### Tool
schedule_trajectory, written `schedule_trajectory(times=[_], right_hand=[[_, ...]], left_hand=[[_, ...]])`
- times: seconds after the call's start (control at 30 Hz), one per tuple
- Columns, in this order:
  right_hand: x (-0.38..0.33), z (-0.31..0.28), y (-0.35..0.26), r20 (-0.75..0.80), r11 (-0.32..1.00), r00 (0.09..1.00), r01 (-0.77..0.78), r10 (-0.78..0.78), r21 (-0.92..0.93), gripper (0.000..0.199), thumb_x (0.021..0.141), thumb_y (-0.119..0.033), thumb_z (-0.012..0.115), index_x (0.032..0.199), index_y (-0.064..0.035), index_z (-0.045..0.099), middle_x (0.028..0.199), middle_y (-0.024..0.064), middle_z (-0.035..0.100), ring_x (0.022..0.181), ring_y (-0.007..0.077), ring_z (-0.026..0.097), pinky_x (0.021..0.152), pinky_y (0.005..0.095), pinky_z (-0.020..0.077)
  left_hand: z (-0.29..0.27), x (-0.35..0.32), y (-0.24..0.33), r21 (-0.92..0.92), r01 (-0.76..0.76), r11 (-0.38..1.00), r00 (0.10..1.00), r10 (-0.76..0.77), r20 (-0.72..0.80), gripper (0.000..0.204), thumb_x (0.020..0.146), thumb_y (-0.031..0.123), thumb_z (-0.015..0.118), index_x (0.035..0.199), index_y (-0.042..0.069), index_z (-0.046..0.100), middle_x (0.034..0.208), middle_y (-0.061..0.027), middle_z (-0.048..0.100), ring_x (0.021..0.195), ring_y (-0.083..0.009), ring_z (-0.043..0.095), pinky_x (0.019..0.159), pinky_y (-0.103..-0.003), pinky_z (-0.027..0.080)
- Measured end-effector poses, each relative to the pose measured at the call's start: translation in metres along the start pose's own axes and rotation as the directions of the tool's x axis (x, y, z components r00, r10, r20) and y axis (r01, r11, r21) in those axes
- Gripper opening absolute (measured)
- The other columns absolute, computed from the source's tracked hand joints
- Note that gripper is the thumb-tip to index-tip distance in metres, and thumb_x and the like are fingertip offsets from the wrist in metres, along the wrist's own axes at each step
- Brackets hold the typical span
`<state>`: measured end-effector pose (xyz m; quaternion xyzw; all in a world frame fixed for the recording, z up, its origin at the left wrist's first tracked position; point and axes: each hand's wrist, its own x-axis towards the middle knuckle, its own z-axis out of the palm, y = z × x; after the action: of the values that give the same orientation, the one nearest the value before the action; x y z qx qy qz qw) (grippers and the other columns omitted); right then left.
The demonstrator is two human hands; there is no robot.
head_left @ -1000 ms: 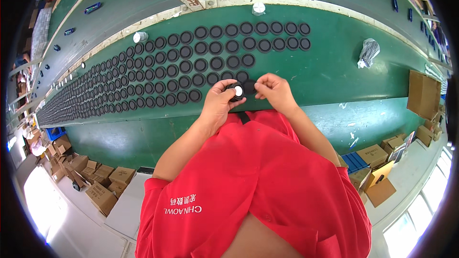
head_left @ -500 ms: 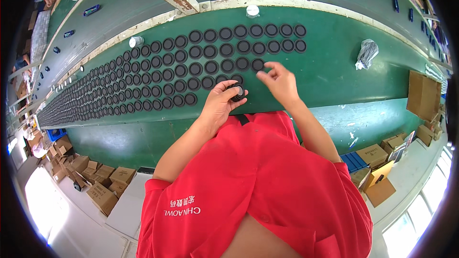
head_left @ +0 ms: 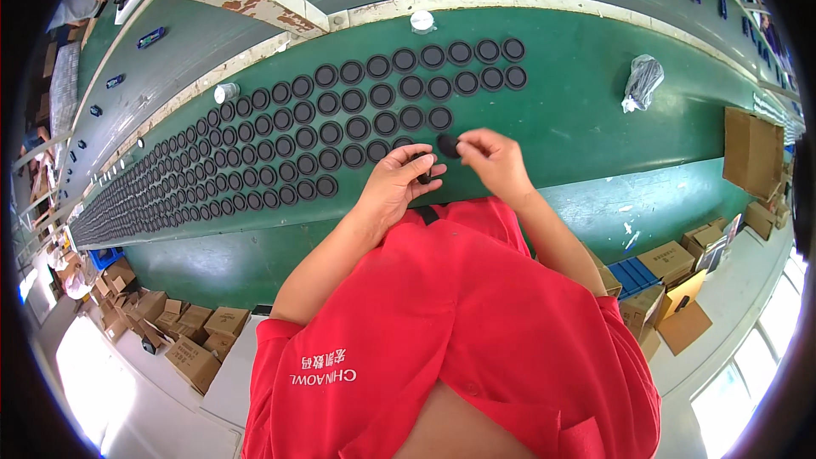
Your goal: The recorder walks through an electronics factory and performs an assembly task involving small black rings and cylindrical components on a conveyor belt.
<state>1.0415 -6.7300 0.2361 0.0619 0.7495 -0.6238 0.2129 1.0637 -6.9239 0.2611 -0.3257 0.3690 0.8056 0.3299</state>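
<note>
Our right hand [head_left: 497, 161] has lifted off the belt [head_left: 595, 119] and now pinches one black disc [head_left: 448, 146]. Left hand [head_left: 399, 183] grips more discs [head_left: 422, 172]. We should lay it flat at 12 o'clock, beside the rows [head_left: 340, 119].

Both forearms rose from the lower edge, bare below red sleeves, and converged ahead of the chest. The left hand [head_left: 398, 180] lay palm down, its fingers curled inward and closed around something small and dark. Just to its right, the right hand [head_left: 495, 161] was bent at the wrist, thumb and forefinger pinched together, their tips pointing toward the left hand.
</note>
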Motion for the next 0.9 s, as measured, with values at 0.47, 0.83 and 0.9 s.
schedule_trajectory(times=[0.47, 0.83, 0.9], right_hand=[[0.028, -0.019, 0.010, -0.185, 0.945, 0.982, -0.029, -0.033, -0.324, 0.027, 0.079, -0.020, 0.069, 0.099, -0.0019, 0.065, 0.071, 0.0063, 0.063, 0.063, 0.0140, 0.060, 0.059, 0.0275, 0.0477], [0.017, -0.006, 0.007, -0.017, 0.802, 0.987, 0.119, -0.159, -0.586, 0.040, 0.071, -0.026, 0.076, 0.102, -0.0080, 0.058, 0.089, 0.0056, 0.057, 0.071, 0.0209, 0.060, 0.061, 0.0340, 0.0491], [0.022, 0.002, 0.016, 0.012, 0.748, 0.969, 0.199, -0.248, -0.633, 0.039, 0.071, -0.026, 0.076, 0.101, -0.0088, 0.058, 0.090, 0.0054, 0.057, 0.075, 0.0220, 0.060, 0.063, 0.0348, 0.0493]], left_hand=[[0.004, 0.006, -0.004, 0.080, -0.016, 0.997, 0.995, 0.023, -0.097, 0.022, 0.086, 0.012, 0.066, 0.101, 0.004, 0.051, 0.095, -0.0075, 0.058, 0.088, -0.0197, 0.063, 0.074, -0.031, 0.058], [0.008, 0.010, -0.005, 0.075, 0.006, 0.997, 0.992, 0.004, -0.129, 0.022, 0.086, 0.013, 0.066, 0.101, 0.005, 0.052, 0.093, -0.0054, 0.058, 0.086, -0.0186, 0.063, 0.072, -0.031, 0.057], [-0.001, 0.008, -0.009, 0.060, 0.010, 0.998, 0.988, -0.001, -0.152, 0.022, 0.086, 0.014, 0.065, 0.101, 0.005, 0.052, 0.093, -0.0056, 0.058, 0.086, -0.0186, 0.063, 0.073, -0.031, 0.057]])
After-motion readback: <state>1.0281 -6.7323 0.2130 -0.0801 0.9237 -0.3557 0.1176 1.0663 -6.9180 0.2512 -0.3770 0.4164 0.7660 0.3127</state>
